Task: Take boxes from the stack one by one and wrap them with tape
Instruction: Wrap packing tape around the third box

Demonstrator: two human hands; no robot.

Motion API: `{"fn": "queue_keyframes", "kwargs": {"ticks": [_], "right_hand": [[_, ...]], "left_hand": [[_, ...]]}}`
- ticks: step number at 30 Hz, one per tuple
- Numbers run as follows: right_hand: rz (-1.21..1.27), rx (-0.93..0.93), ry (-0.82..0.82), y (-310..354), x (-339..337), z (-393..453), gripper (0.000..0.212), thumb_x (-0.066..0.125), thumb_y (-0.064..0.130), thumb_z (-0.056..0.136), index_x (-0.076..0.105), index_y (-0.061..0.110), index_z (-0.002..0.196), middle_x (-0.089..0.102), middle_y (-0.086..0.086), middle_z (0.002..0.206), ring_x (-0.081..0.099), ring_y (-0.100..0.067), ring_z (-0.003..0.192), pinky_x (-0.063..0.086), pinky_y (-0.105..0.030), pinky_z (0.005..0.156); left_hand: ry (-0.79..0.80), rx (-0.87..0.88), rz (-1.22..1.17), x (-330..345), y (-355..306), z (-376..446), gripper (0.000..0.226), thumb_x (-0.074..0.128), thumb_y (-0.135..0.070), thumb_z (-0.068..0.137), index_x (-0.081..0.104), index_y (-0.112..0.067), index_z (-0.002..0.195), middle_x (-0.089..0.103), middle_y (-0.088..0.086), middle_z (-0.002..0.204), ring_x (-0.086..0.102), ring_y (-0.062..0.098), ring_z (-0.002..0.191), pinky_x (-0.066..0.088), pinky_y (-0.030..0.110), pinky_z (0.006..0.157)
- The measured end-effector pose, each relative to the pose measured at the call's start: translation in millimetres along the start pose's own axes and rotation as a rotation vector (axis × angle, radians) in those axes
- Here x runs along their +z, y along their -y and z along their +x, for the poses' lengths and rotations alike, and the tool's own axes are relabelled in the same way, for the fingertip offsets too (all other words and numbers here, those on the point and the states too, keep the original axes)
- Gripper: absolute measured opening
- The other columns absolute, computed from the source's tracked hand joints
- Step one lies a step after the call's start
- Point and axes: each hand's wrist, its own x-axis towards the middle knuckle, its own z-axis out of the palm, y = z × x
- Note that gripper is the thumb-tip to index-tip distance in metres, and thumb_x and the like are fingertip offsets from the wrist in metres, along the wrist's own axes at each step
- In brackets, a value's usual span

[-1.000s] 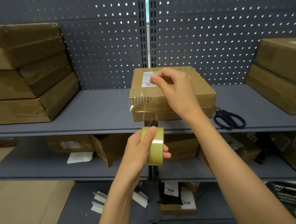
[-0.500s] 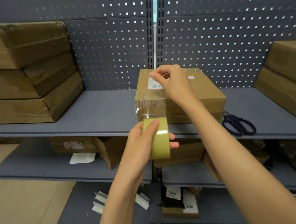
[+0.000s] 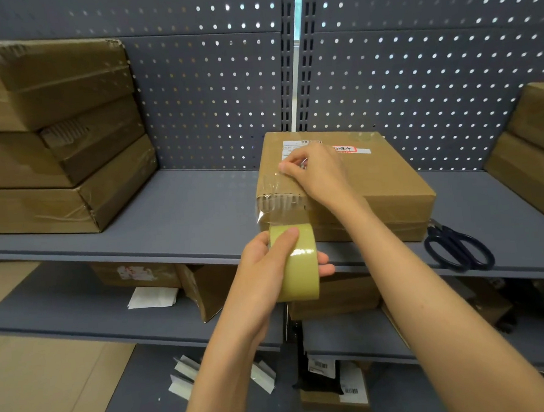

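On the box top, right hand now lower — pressing tape down

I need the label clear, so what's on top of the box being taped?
On the box lie a white shipping label near its far edge, a clear tape strip running over the front-left edge, and the right hand pressing it down. The hand covers part of the label.
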Motion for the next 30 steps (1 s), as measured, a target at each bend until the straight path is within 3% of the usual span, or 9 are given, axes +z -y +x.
{"fn": "queue_keyframes", "kwargs": {"ticks": [7, 9, 12, 16, 18, 19, 22, 25, 30], "right_hand": [[-0.051, 0.041, -0.047, -0.3, 2.9, 0.3, 0.030, 0.064, 0.031, 0.089, 0.064, 0.025, 0.118, 0.067, 0.000, 0.107, 0.055, -0.023, 0.108, 0.042, -0.035, 0.089], [-0.068, 0.041, -0.138, 0.0, 4.7, -0.7, 0.021, 0.059, 0.023, 0.092, 0.066, 0.022, 0.112, 0.068, -0.002, 0.104, 0.059, -0.023, 0.101, 0.044, -0.033, 0.081], [0.120, -0.057, -0.212, 3.5, -3.1, -9.6, 0.016, 0.055, 0.020, 0.095, 0.071, 0.015, 0.096, 0.070, 0.000, 0.092, 0.060, -0.016, 0.085, 0.046, -0.032, 0.074], [0.034, -0.228, 0.113, 11.4, -11.3, -32.6, 0.040, 0.042, 0.028, 0.101, 0.048, 0.021, 0.063, 0.052, 0.004, 0.062, 0.047, -0.021, 0.069, 0.035, -0.035, 0.064], [-0.031, -0.268, 0.258, 11.7, -9.3, -40.1, 0.035, 0.036, 0.030, 0.103, 0.055, 0.019, 0.076, 0.060, 0.001, 0.078, 0.053, -0.023, 0.083, 0.040, -0.035, 0.073], [-0.086, -0.292, 0.295, 11.1, -8.2, -42.0, 0.033, 0.034, 0.031, 0.104, 0.061, 0.015, 0.096, 0.065, -0.003, 0.100, 0.055, -0.024, 0.099, 0.042, -0.038, 0.084], [-0.306, -0.298, 0.354, 14.2, -10.0, -44.8, 0.045, 0.026, 0.035, 0.105, 0.041, 0.013, 0.141, 0.040, -0.001, 0.149, 0.034, -0.016, 0.137, 0.026, -0.029, 0.105], [-0.399, -0.300, 0.367, 16.6, -9.2, -46.3, 0.050, 0.020, 0.037, 0.105, 0.022, 0.018, 0.152, 0.018, 0.005, 0.159, 0.017, -0.011, 0.145, 0.012, -0.022, 0.108], [-0.412, -0.269, 0.425, 15.1, -8.6, -42.2, 0.051, 0.017, 0.037, 0.105, 0.015, 0.018, 0.153, 0.010, 0.004, 0.161, 0.010, -0.010, 0.146, 0.009, -0.021, 0.112]], "left_hand": [[-0.010, -0.009, 0.021, -2.0, 3.6, 0.7, 0.023, 0.045, -0.025, 0.100, 0.054, -0.007, 0.111, 0.073, 0.008, 0.073, 0.073, 0.019, 0.068, 0.057, 0.027, 0.058], [-0.010, -0.006, 0.025, -2.4, 4.3, 0.2, 0.023, 0.045, -0.025, 0.100, 0.054, -0.007, 0.111, 0.073, 0.008, 0.074, 0.073, 0.020, 0.069, 0.057, 0.028, 0.060], [-0.012, -0.004, 0.036, -3.2, 5.0, -0.1, 0.024, 0.045, -0.025, 0.100, 0.054, -0.007, 0.113, 0.074, 0.009, 0.076, 0.073, 0.021, 0.070, 0.058, 0.031, 0.064], [-0.031, -0.005, 0.043, -2.2, 7.2, 1.4, 0.023, 0.045, -0.026, 0.100, 0.053, -0.010, 0.114, 0.075, 0.009, 0.078, 0.073, 0.020, 0.070, 0.058, 0.029, 0.063], [-0.046, 0.004, 0.040, -0.9, 8.6, 2.0, 0.022, 0.045, -0.025, 0.100, 0.053, -0.010, 0.114, 0.074, 0.008, 0.076, 0.073, 0.019, 0.067, 0.057, 0.027, 0.060], [-0.057, 0.012, 0.042, -0.3, 10.1, 2.2, 0.021, 0.045, -0.024, 0.100, 0.054, -0.010, 0.113, 0.074, 0.008, 0.074, 0.072, 0.018, 0.065, 0.056, 0.026, 0.059], [-0.096, 0.058, 0.045, 1.7, 17.1, 2.1, 0.019, 0.045, -0.023, 0.100, 0.055, -0.010, 0.109, 0.072, 0.007, 0.068, 0.071, 0.018, 0.061, 0.056, 0.026, 0.058], [-0.149, 0.144, 0.112, 4.0, 26.2, 1.0, 0.019, 0.045, -0.024, 0.100, 0.058, -0.010, 0.104, 0.071, 0.006, 0.064, 0.071, 0.018, 0.062, 0.057, 0.027, 0.060], [-0.184, 0.198, 0.204, 4.9, 28.3, -0.4, 0.022, 0.046, -0.028, 0.100, 0.059, -0.011, 0.101, 0.072, 0.006, 0.066, 0.071, 0.018, 0.064, 0.058, 0.035, 0.067]]}}
